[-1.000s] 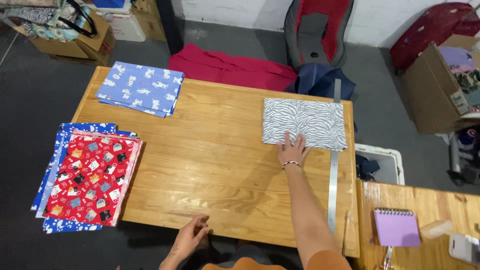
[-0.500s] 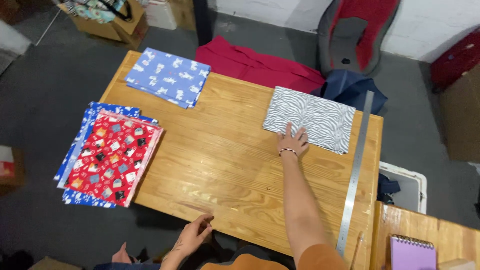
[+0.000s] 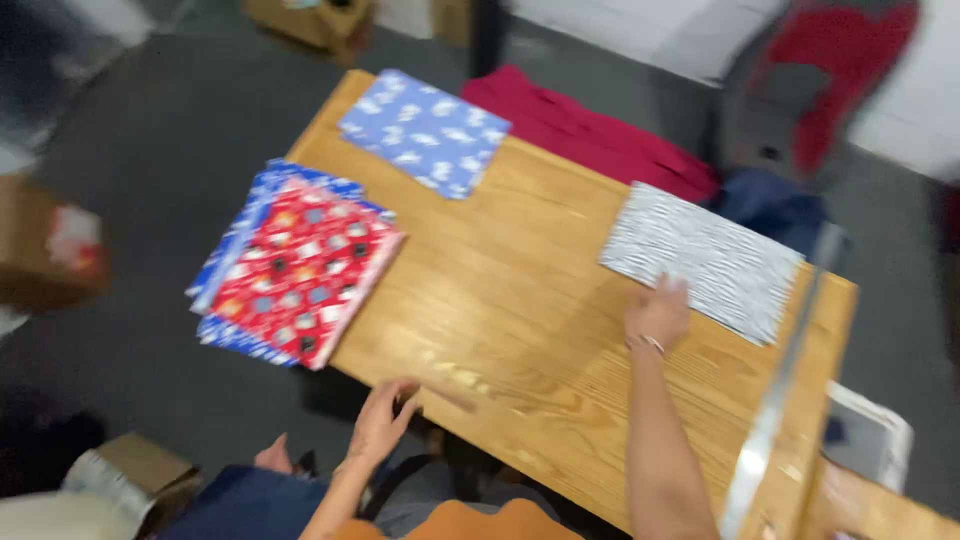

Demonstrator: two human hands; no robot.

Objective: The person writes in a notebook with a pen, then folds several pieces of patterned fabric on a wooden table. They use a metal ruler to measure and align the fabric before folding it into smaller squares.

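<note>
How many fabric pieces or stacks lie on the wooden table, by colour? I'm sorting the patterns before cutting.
Black-and-white zebra-print piece, under the right hand: 1
Light blue printed piece: 1
Red patchwork-print piece, on top of a stack: 1
Blue printed pieces under it: blurred, at least 1
Total: at least 4

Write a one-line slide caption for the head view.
Right hand rests on a zebra-striped fabric rectangle on a wooden table; left hand touches the table's near edge beside a red patterned fabric stack.
</note>
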